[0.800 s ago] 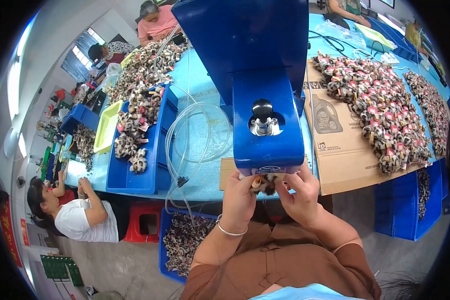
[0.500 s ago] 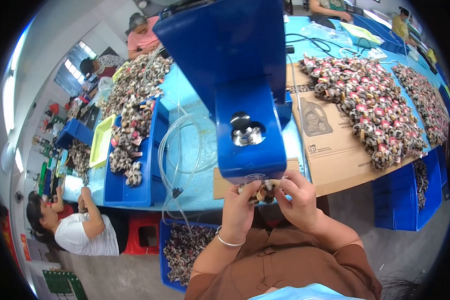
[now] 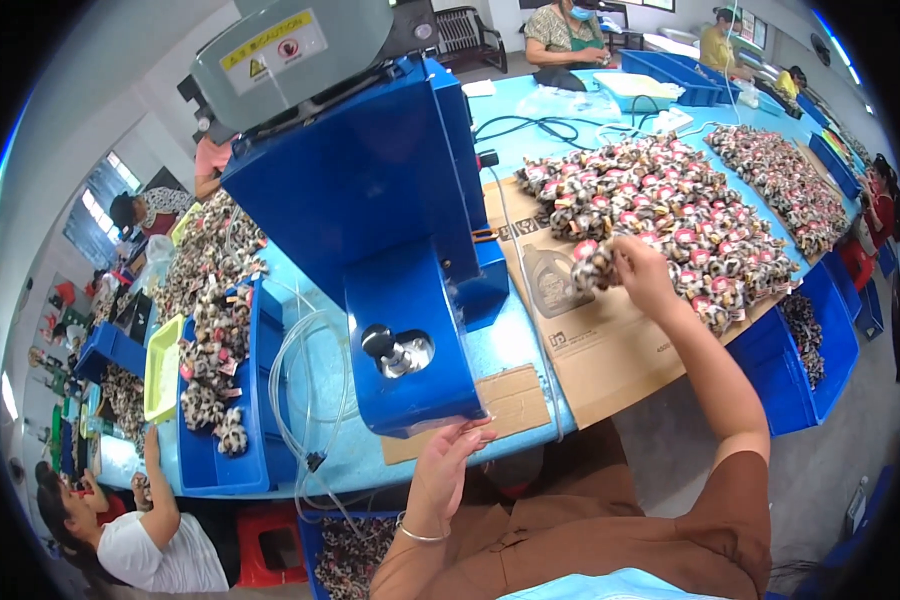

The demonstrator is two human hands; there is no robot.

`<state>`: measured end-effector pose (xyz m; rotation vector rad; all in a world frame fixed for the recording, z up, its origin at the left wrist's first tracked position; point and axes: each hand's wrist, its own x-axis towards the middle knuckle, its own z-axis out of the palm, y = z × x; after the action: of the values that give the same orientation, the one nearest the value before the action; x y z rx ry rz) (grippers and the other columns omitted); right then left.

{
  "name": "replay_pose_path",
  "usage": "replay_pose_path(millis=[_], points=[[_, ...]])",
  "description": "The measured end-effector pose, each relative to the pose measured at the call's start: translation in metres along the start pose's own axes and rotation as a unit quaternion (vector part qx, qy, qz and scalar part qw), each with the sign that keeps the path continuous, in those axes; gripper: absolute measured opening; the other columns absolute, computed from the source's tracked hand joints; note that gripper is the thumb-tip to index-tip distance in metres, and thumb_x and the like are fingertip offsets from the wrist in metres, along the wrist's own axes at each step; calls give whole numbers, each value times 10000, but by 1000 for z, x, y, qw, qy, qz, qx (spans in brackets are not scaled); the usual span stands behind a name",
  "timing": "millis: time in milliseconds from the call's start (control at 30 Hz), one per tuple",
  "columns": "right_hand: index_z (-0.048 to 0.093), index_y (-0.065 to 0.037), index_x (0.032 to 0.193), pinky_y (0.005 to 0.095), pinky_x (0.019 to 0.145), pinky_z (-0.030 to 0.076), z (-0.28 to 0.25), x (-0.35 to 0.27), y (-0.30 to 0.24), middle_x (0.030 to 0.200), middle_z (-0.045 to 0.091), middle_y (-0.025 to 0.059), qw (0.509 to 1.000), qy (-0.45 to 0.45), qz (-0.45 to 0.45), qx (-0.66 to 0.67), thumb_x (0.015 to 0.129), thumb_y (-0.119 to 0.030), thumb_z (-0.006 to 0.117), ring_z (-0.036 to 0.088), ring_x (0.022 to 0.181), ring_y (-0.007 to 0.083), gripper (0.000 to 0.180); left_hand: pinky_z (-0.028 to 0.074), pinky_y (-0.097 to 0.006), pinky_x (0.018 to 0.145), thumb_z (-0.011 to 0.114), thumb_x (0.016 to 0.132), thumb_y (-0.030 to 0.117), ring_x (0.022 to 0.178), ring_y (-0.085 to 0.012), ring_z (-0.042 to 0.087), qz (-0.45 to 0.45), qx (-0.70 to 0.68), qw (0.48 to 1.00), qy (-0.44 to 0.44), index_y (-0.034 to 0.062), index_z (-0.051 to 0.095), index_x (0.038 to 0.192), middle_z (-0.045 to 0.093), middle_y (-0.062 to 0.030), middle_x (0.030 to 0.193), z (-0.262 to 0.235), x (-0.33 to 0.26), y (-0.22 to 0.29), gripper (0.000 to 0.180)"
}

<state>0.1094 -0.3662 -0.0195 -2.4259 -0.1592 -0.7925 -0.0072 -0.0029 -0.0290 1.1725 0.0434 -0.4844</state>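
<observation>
A blue bench machine (image 3: 400,300) with a grey top stands on the light-blue table (image 3: 515,345). My left hand (image 3: 448,458) rests at the machine's lower front edge, below its metal nozzle (image 3: 395,350); the fingers are apart and I see nothing in them. My right hand (image 3: 638,272) is stretched out to the right. It pinches one small bundled part (image 3: 595,265) at the near edge of a big heap of such parts (image 3: 670,215) lying on a brown cardboard sheet (image 3: 610,345).
Clear tubing (image 3: 305,400) loops left of the machine beside a blue bin (image 3: 220,430) of parts and a yellow tray (image 3: 162,365). More blue bins (image 3: 790,345) hang at the table's right edge. Other people work at the lower left (image 3: 140,530) and across the table (image 3: 565,30).
Both hands were together under the machine's front. My right hand has left it and reached right to the heap, closing on a bundle. The view has also tilted up and right.
</observation>
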Motion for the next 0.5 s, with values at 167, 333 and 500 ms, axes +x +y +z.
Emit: replay_pose_path(millis=[167,333,500], points=[[583,-41,1043,413,760,453,6,45,47,942,604,182,999,-16,28,-22,817,12,548,584,877,370,235,441,-307,882,528,906,84,972,-193,604,8,-20,1000,16,-79,540,1181,599,-133,1138,-9,0,1,320],[595,-46,1069,422,767,459,19,64,63,943,614,183,997,-38,35,-56,805,17,557,584,885,375,274,457,-335,868,562,885,62,917,-228,633,29,-44,996,72,-64,589,1082,655,-179,981,-31,-3,-4,235],[617,-65,1082,436,783,474,30,73,70,932,629,204,993,-58,37,-97,804,2,532,598,902,384,298,462,-331,856,582,864,40,932,-221,626,73,-42,991,104,-43,600,1055,658,-160,970,-55,-13,3,209]])
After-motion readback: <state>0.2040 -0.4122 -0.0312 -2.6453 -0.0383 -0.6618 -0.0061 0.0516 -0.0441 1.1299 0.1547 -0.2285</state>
